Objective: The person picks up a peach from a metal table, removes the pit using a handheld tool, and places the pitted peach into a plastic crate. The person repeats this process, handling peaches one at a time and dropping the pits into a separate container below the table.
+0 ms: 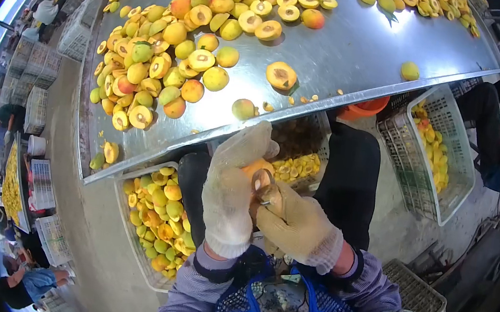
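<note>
My left hand (232, 185), in a whitish knit glove, is closed around a yellow-orange peach half (258, 168), mostly hidden by the fingers. My right hand (301, 223), in a more yellowed glove, grips a small metal pitting tool (265, 192) whose shiny end is at the fruit. The tool's exact shape is partly covered by the fingers. Both hands meet above my lap, just in front of the metal table (240, 80). Below and beyond them, a crate of cut yellow peach pieces (298, 167) shows between my knees.
Heaped whole and halved peaches (169, 52) cover the table's left side. One cut peach (281, 75) lies near its raised edge. A crate of peaches (161, 220) stands left of my legs, another crate (453, 181) right. An orange bucket (363, 109) sits under the table. People work nearby.
</note>
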Demonstrator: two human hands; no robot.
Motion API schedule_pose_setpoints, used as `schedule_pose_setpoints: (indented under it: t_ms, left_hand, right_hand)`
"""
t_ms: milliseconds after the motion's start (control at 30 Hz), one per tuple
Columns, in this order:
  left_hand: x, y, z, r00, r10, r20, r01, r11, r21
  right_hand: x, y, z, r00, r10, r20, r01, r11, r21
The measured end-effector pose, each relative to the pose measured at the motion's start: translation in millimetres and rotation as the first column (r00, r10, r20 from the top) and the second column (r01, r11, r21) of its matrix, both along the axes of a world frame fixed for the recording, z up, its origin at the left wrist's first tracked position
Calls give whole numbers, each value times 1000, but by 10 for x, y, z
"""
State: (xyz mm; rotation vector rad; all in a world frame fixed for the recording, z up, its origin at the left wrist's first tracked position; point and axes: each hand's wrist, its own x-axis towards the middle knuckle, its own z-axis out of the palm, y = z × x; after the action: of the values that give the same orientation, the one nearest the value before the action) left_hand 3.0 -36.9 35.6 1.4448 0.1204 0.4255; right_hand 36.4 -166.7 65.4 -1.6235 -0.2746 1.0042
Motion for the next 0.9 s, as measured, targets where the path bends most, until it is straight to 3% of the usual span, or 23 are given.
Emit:
schedule_pose_setpoints:
  t_ms: [33,100,133,200,333,400,433,467,500,600,633,700,733,800,833,900]
  left_hand:
    - [5,25,41,1000,-1,0,1,1000,-1]
    - [19,67,161,967,-20,-253,90,959,268]
    - [29,81,151,967,-23,-254,93,959,267]
    - [60,99,119,1000,-19,13,10,857,515]
    - [107,40,202,999,-36,39,11,861,509]
    - [99,-37,266,974,-63,-216,79,995,68]
    - [98,-23,255,974,-64,-218,81,994,68]
    - [93,11,231,994,-3,-105,40,936,350]
    - [90,30,206,999,24,22,-32,800,599]
    - [96,-53,127,985,26,170,-140,694,706]
    - [96,-53,153,985,26,170,-140,695,706]
    - [81,-29,256,968,-52,-246,134,934,331]
    - [85,-13,268,968,-52,-246,134,934,332]
    - [108,17,285,938,-250,-241,239,968,-78]
    - [114,46,287,938,-250,-241,238,968,-78]
    - [118,100,288,942,-313,-122,333,918,214]
  right_hand:
    - [2,-6,-24,1000,-1,0,1,1000,-1]
    - [-7,-29,-113,989,20,-146,-5,995,102]
    - [-4,-45,-140,989,18,-148,-3,995,101]
    - [24,-80,-173,961,79,-264,-10,967,253]
    - [91,-134,-80,953,122,-278,-57,971,233]
    - [75,-133,-60,955,67,-290,-10,981,194]
    - [64,-138,-96,954,66,-291,-9,981,194]
    - [48,-141,-163,956,72,-283,8,962,272]
    - [38,-149,-200,958,77,-275,25,937,348]
    - [76,-258,-201,915,124,-383,-11,958,286]
    - [93,-265,-193,915,124,-383,-10,958,285]
    - [96,-273,-175,849,197,-491,-54,955,291]
    - [68,-273,-204,848,198,-491,-54,955,291]
    - [-12,-276,-324,881,142,-451,108,868,485]
    - [-16,-302,-379,881,142,-451,108,868,484]
    - [-25,-380,-463,653,242,-718,117,904,411]
